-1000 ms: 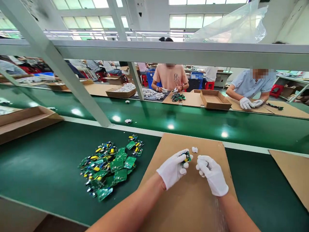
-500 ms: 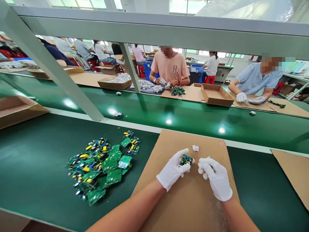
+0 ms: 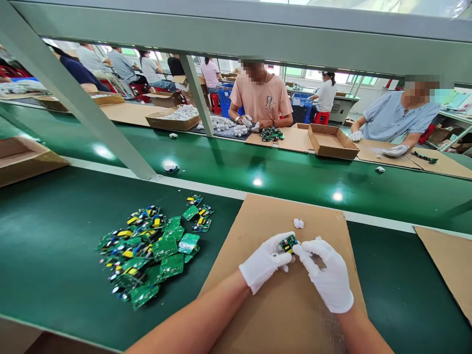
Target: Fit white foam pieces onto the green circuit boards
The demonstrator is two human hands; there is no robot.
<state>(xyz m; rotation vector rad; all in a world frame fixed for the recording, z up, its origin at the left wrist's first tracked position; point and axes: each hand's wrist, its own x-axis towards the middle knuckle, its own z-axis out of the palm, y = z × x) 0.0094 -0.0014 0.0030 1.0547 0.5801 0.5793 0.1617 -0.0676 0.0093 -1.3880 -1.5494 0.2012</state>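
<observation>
You've got one board [image 3: 288,244] up over the cardboard [image 3: 287,314]; step in hand looks like working at its R edge w/ both hands. Next move prob. calls for a firm L grip & a light R touch, so no parts bend. L hand [image 3: 263,260] grips the board btwn thumb & fingers, so it sits right at those fingertips, tilted, component side showing. R hand [image 3: 328,275] has fingers curled, tips at the board's R edge; can't tell if they pinch anything. White pc [image 3: 298,223] lies on the cardboard, just beyond. Pile [image 3: 147,250] of similar boards is on the counter [image 3: 55,236], well left.
</observation>
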